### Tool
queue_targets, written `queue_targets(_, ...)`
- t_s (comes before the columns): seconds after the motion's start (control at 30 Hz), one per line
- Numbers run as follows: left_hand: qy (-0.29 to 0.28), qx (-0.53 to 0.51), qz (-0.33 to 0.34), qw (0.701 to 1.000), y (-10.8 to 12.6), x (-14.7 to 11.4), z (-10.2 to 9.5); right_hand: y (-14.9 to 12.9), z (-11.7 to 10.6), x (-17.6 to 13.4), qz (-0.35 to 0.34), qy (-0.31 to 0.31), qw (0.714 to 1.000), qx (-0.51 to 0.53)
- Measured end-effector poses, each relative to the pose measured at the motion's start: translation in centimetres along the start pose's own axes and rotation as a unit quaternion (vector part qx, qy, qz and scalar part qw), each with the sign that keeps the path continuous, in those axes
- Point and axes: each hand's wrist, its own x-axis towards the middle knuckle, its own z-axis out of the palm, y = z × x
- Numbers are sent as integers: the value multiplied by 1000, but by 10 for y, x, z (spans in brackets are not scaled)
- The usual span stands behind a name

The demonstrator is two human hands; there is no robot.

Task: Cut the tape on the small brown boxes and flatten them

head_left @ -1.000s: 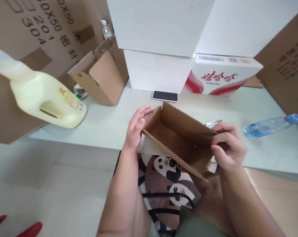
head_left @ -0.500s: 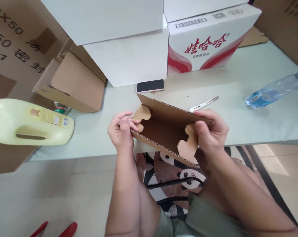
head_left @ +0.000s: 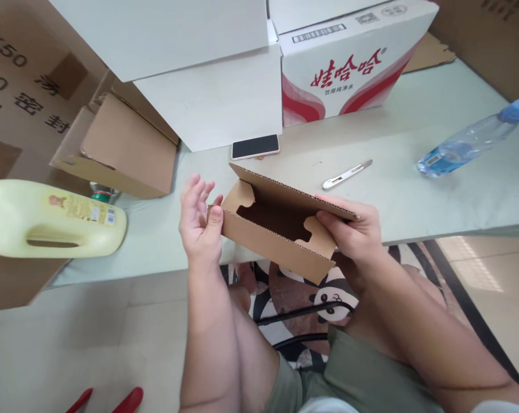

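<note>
A small brown cardboard box is tilted over the table's front edge, its long lid flap raised and its end flaps folded in with notched edges. At its left end, my left hand pinches the near corner between thumb and forefinger, the other fingers raised and spread. My right hand grips the right end, its thumb over the end flap and its fingers behind the lid panel. The inside of the box is dark. Just beyond it lies a white utility knife on the table.
A phone lies before stacked white cartons. Right of these stands a red-and-white carton. A water bottle lies at right. On the left are a yellow jug and an open brown box on the table.
The box has turned so that its near side wall shows. My left hand's fingers have lifted off the left end flap and the thumb has moved to the corner. My right hand keeps its hold.
</note>
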Motion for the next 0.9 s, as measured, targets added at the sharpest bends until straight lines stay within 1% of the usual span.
queue_targets(0.07, -16, 34, -12, 999, -1, -1, -2, 1, 6, -5, -11, 67, 998, -15)
queue_targets(0.1, -22, 53, -22, 998, 0, -1, -3, 0, 8, -7, -16, 82, 996, -21)
queue_targets(0.13, -28, 73, -31, 996, 2, -1, -2, -2, 8, -7, -22, 83, 996, -28)
queue_targets(0.17, -33, 91, -38, 995, 3, -1, -1, -4, 7, -7, -28, 69, 997, -35)
queue_targets(0.27, -32, 125, -23, 991, 11, -1, 3, -8, 1, -4, -55, -15, 997, -52)
queue_targets(0.37, -6, 122, 17, 992, 17, -1, 9, -9, -5, -1, -84, -97, 990, -61)
queue_targets(0.4, -5, 121, 27, 992, 18, 0, 11, -8, -7, 0, -94, -124, 986, -65)
queue_targets(0.43, -16, 127, 35, 991, 19, 1, 14, -8, -9, 2, -107, -152, 980, -70)
queue_targets(0.47, -39, 138, 41, 989, 20, 3, 16, -9, -11, 4, -119, -184, 973, -75)
queue_targets(0.53, -107, 168, 41, 979, 19, 10, 18, -11, -17, 9, -126, -255, 955, -81)
queue_targets(0.57, -141, 177, 34, 973, 18, 15, 18, -13, -21, 12, -116, -294, 945, -80)
queue_targets(0.6, -162, 179, 18, 970, 16, 19, 18, -14, -24, 15, -94, -330, 936, -73)
queue_targets(0.63, -174, 176, -5, 969, 15, 24, 17, -15, -27, 16, -63, -354, 931, -60)
queue_targets(0.67, -182, 169, -34, 968, 14, 27, 15, -14, -30, 17, -28, -349, 936, -41)
queue_targets(0.7, -182, 164, -63, 967, 13, 30, 14, -12, -31, 16, 8, -315, 949, -19)
queue_targets(0.77, -170, 159, -102, 967, 14, 33, 13, -4, -32, 11, 69, -200, 977, 14)
queue_targets(0.8, -159, 159, -111, 968, 14, 32, 13, 2, -32, 8, 91, -147, 985, 16)
queue_targets(0.83, -151, 161, -117, 968, 15, 31, 14, 8, -31, 4, 112, -119, 987, 10)
queue_targets(0.87, -144, 163, -122, 969, 16, 29, 15, 14, -32, 1, 130, -115, 985, 0)
queue_targets(0.9, -137, 165, -125, 969, 17, 26, 16, 21, -32, -1, 145, -126, 981, -10)
